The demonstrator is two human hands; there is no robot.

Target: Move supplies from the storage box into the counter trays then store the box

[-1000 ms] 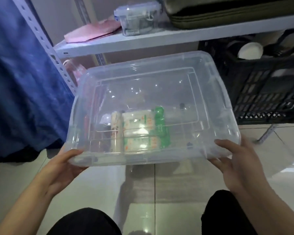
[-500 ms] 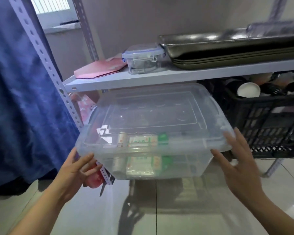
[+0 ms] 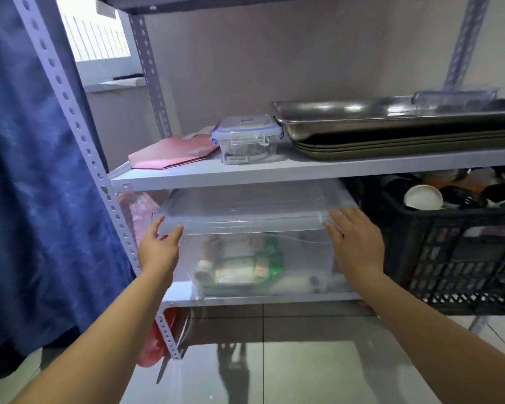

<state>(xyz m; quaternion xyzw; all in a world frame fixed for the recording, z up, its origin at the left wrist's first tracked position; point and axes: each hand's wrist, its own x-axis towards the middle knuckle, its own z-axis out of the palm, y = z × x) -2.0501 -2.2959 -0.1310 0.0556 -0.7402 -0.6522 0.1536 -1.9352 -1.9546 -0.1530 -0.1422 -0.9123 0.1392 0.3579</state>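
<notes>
Sitting shelved, clear lidded storage box point(image 3: 254, 225)

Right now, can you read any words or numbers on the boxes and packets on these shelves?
None can be read for sure.
Small clear clip-lid container: its white label is too blurred to read.
Green and white packets inside the big clear plastic storage box: print too blurred.
Pink paper folder: no text visible.

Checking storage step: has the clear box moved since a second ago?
Yes. The clear box has gone inward onto the lower shelf, under the upper shelf and beside the black crate; earlier it was held out in front.
</notes>
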